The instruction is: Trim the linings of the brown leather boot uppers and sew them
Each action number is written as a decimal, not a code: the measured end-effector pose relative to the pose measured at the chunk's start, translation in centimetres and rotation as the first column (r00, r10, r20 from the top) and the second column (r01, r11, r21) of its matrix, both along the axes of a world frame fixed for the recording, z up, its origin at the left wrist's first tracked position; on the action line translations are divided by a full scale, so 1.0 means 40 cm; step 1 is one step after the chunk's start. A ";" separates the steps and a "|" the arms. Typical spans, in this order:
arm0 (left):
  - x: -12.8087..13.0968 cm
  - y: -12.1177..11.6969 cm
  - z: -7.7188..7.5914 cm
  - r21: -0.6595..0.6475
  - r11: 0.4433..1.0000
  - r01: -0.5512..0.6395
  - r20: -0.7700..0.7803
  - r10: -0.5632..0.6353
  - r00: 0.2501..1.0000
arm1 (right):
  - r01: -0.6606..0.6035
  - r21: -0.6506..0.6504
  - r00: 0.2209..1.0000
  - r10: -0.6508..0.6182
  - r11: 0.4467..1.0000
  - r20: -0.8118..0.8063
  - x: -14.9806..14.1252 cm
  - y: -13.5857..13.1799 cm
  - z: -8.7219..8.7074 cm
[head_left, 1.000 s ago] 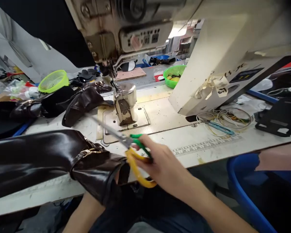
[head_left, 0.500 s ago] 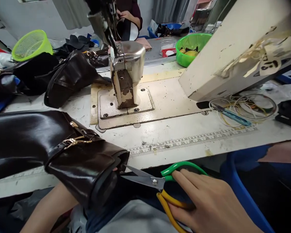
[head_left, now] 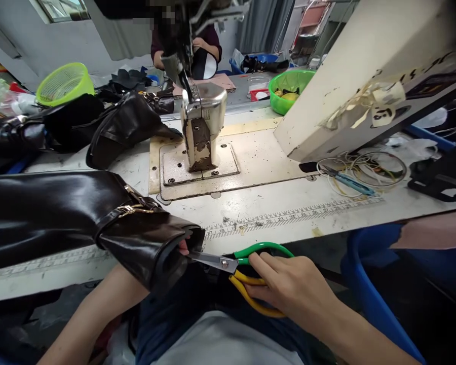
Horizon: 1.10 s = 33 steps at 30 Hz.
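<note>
A dark brown leather boot upper (head_left: 137, 243) with a buckled strap and gold-coloured hardware (head_left: 131, 209) lies over the front edge of the table. My left hand (head_left: 184, 247) grips it from beneath and inside; only a fingertip shows at the open end, the rest being hidden by the leather. Scissors (head_left: 225, 264) with one green and one yellow handle are in my right hand (head_left: 279, 284), fingers wrapped through the loops. Their blades are nearly together, with the tips at the boot upper's opening close to my left fingertip.
The post-bed sewing machine (head_left: 203, 132) stands behind the boot upper. More dark boot uppers (head_left: 125, 126) lie to its left, near a yellow-green basket (head_left: 65, 85). Cords and a light-blue tool (head_left: 351, 182) are on the right, above a blue bin (head_left: 359, 274). Another person (head_left: 209, 45) works opposite.
The scissor blades have closed from a wide gap, and my right hand has moved left, bringing them to the boot upper's opening. The boot upper shifted slightly right, and the view has tilted.
</note>
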State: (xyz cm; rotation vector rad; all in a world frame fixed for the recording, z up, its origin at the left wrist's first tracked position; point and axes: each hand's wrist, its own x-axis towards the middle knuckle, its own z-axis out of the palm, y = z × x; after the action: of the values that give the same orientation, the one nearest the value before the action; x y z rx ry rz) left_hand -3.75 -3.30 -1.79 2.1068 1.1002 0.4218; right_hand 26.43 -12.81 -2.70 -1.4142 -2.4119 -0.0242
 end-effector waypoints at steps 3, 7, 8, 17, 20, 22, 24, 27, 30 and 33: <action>0.029 0.012 0.020 0.069 0.989 0.130 -0.067 -0.125 0.990 | 0.031 0.017 0.999 -0.031 0.999 0.008 -0.014 0.010 0.014; 0.072 0.029 0.052 0.112 0.979 0.169 -0.054 -0.164 0.985 | 0.091 -0.018 0.994 -0.090 0.996 0.069 -0.041 0.030 0.041; 0.081 0.031 0.062 0.115 0.979 0.166 -0.044 -0.162 0.986 | 0.083 -0.019 0.993 -0.081 0.996 0.089 -0.045 0.034 0.045; 0.132 0.028 0.109 0.099 0.982 0.163 0.053 -0.169 0.984 | 0.129 -0.116 0.982 -0.111 0.985 0.154 -0.073 0.057 0.063; 0.140 0.028 0.113 0.080 0.988 0.131 0.105 -0.139 0.985 | 0.168 -0.143 0.974 -0.142 0.975 0.176 -0.094 0.069 0.081; 0.147 0.025 0.116 0.062 0.989 0.133 0.147 -0.140 0.979 | 0.178 -0.150 0.970 -0.148 0.973 0.192 -0.103 0.077 0.085; 0.156 0.022 0.120 0.047 0.988 0.145 0.190 -0.151 0.970 | 0.159 -0.143 0.968 -0.126 0.977 0.217 -0.106 0.084 0.080; 0.174 0.020 0.124 0.042 0.987 0.154 0.253 -0.160 0.954 | 0.106 -0.091 0.975 -0.086 0.990 0.204 -0.110 0.097 0.059; 0.189 0.025 0.125 0.042 0.988 0.150 0.295 -0.156 0.943 | 0.061 -0.021 0.988 -0.057 0.998 0.147 -0.121 0.114 0.032; 0.191 0.030 0.122 0.041 0.989 0.140 0.331 -0.146 0.932 | 0.043 -0.004 0.993 -0.042 0.999 0.109 -0.139 0.133 0.013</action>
State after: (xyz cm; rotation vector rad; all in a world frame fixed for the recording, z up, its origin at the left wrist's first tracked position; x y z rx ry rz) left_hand 3.91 -2.11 3.09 2.0187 0.7439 0.6900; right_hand 20.85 -7.48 -2.19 -1.5032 -2.4702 -0.1074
